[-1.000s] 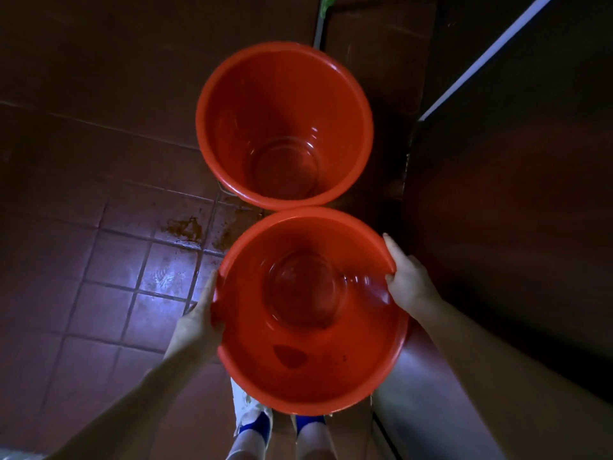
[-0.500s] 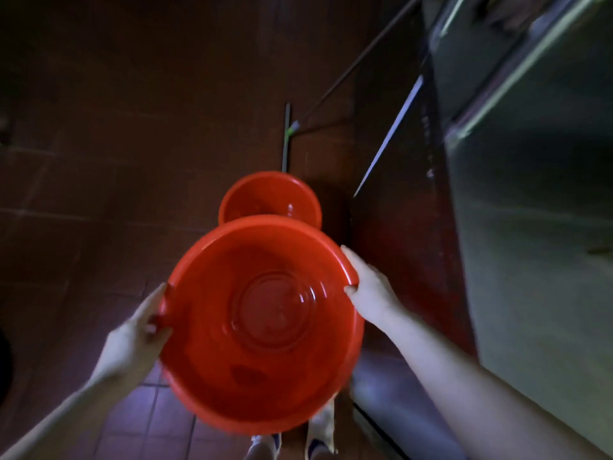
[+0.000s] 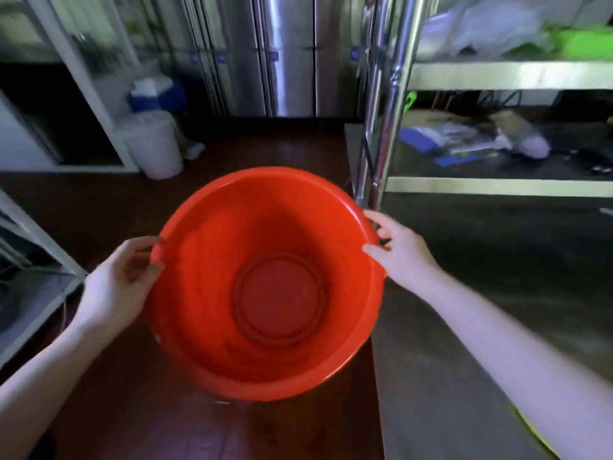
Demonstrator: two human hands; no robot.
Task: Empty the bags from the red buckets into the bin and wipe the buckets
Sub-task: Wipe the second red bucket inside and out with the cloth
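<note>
The red bucket [image 3: 265, 283] sits in the air between our two hands, mouth turned up toward us, so that we look straight down its wall to the ringed round bottom. We hold it over the dark floor [image 3: 149, 419], and its right side overlaps the left edge of a grey steel counter [image 3: 481, 327] in our view.

Our left hand [image 3: 116, 283] grips the left side of the rim, fingers curled against the outer wall and the thumb tip laid at the lip. Our right hand [image 3: 403, 250] pinches the right side of the rim, the forefinger stretched along the lip and the thumb hooked just over it to the inside. Both holds are narrow and firm on the plastic.

Just behind the bucket's right rim rises a shiny steel rack post [image 3: 388, 104]. To its right run the rack's shelves [image 3: 497, 76]: blurred blue packets [image 3: 421, 137] lie on the lower one and something bright green [image 3: 583, 41] on the upper. Across the floor, well apart from the bucket, a white bin [image 3: 156, 144] stands below a blue container [image 3: 156, 94], beside tall steel cabinets [image 3: 285, 54].
</note>
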